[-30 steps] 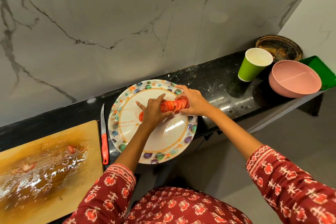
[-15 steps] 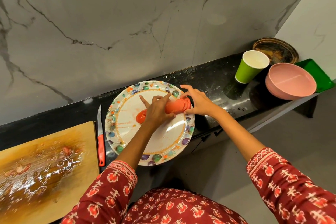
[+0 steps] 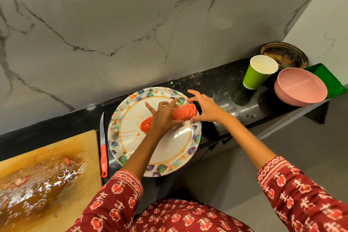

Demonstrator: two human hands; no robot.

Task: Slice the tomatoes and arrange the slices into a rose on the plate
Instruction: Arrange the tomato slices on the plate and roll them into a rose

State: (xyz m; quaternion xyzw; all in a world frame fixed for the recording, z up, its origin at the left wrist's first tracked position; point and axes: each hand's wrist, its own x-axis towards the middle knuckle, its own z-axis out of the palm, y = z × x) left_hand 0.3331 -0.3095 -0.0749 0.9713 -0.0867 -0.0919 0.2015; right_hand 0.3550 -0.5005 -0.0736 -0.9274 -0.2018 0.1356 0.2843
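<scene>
Spread wider now, that row of slices (image 3: 183,112), stretched further across the plate (image 3: 170,153) than a second ago, right end pushed out toward the rim. Left hand (image 3: 162,117) laid flat over the middle of the row, fingers straight and splayed, pressing down, thumb tucked along the near side. Right hand (image 3: 206,108) at the far-right end, fingers straight and spread, tips just touching the last slice, nothing gripped. Red end of the row (image 3: 146,126) poking out left of the left hand, sitting in the plate's centre. Streaks of juice smeared on the plate beside it.

Nearest, bottom left: board (image 3: 47,173), wet with juice and a few tomato scraps. Beside it, knife (image 3: 103,149) with red handle, lying between board and plate on the black counter (image 3: 216,83).

Further right: green cup (image 3: 258,75), upright, white inside, contents impossible to tell. Pink bowl (image 3: 300,86) just beside it, showing nothing inside. Behind, green tray (image 3: 327,79) and dark round dish (image 3: 284,55) in the corner.
</scene>
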